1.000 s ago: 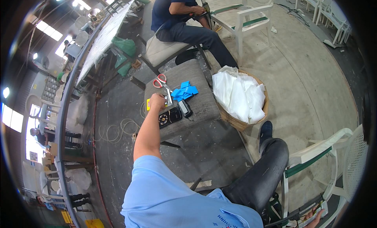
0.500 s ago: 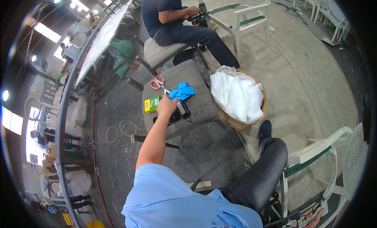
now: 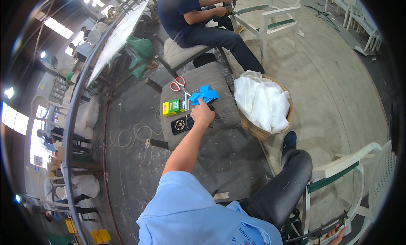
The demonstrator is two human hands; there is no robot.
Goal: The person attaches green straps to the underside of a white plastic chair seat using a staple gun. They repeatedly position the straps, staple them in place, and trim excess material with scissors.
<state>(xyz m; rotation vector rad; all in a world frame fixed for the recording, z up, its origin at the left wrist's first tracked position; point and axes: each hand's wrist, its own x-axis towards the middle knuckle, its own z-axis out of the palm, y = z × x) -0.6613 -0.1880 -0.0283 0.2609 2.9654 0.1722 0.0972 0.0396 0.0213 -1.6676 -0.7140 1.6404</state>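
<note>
My left hand [image 3: 202, 114] is over a grey padded stool [image 3: 224, 82], fingers bent down where a small black-and-grey tool lay; the hand mostly hides it. Just beyond the fingertips lie blue strips [image 3: 205, 94]. Red-handled scissors [image 3: 178, 84] rest behind them. To the left of the hand are a green-and-yellow box [image 3: 171, 107] and a black phone [image 3: 182, 124]. At the lower right edge, my right hand [image 3: 337, 235] curls around a pale piece beside a long thin black bar [image 3: 317, 233]; what exactly it grips is unclear.
A round basket [image 3: 262, 133] heaped with white sheeting [image 3: 262, 101] stands right of the stool. A white armchair [image 3: 338, 169] with green strips is at my right. Ahead, a seated person [image 3: 186, 21] works at another white chair [image 3: 264, 25]. A hose [image 3: 127, 137] coils on the floor.
My left hand has moved right and off the phone, onto the black-and-grey tool near the blue strips. The view has shifted slightly. The seated person's hands have moved.
</note>
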